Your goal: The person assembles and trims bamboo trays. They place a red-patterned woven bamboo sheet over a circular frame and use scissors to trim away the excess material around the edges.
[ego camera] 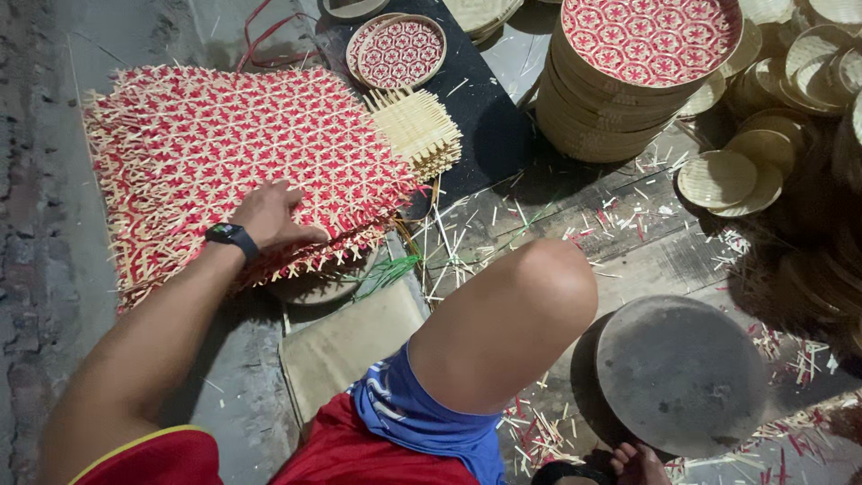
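My left hand (272, 216), with a black watch on its wrist, lies on the near edge of a stack of red and natural woven bamboo mats (235, 153) on the floor to my left; whether its fingers pinch the top mat I cannot tell. A smaller plain woven mat (415, 129) pokes out from the stack's right side. My right hand (639, 462) shows only in part at the bottom edge, fingers on the rim of a round grey disc (680, 373). My bare knee (512, 319) rises between the two.
A tall stack of round woven trays topped by a red patterned one (642, 40) stands at the back right. A single red patterned tray (397, 50) lies on a dark board. Plain round lids (718, 178) and bamboo offcuts (628, 216) litter the floor.
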